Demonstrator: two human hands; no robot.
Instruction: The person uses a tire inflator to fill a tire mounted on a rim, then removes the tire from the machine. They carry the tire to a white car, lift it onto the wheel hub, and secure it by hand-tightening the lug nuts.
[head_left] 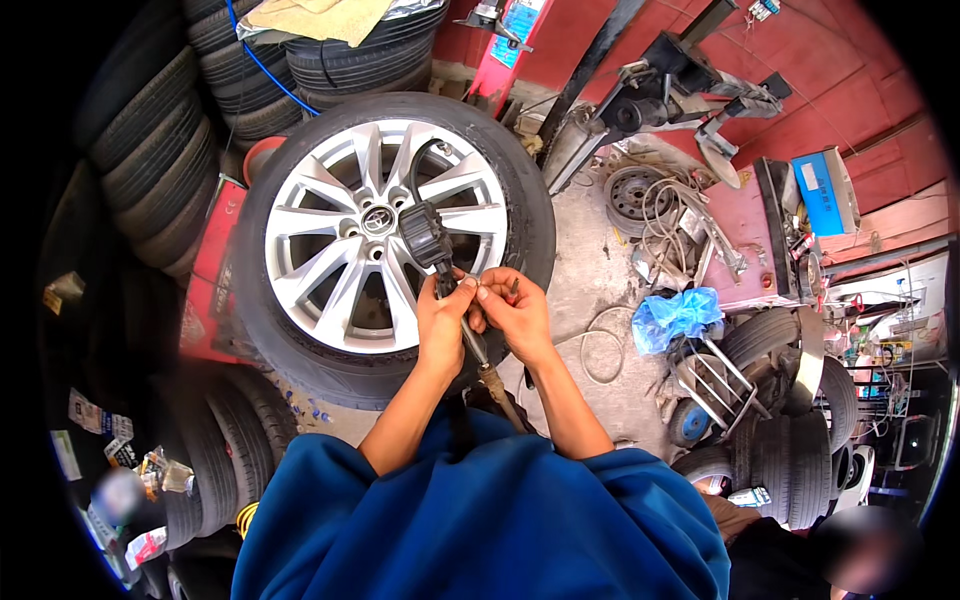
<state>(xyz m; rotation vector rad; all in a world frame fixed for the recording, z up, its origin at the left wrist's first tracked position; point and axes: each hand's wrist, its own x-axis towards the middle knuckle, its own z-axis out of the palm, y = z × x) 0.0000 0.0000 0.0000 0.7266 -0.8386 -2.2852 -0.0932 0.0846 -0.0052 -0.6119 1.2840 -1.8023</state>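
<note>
Silver spokes fill the wheel [345,290], which lies face up inside its black tyre [300,370], with a red stand [215,275] showing past the tyre's left edge. The black inflator [428,238] reaches over the wheel's near right part, its round head to the right of the hub cap [378,219]. A thin dark hose [418,170] curves from near that head to the rim's upper right edge. The left hand [445,325] has its fingers curled around the inflator just below the head, so the head sits beyond the grip. The right hand [515,315] is just beside it, over the tyre's near right edge, thumb and fingertips drawn together in a pinch near the left thumb; what lies between them is too small to tell. A thicker hose [490,375] runs from the inflator between the wrists, toward the blue garment [480,510].
</note>
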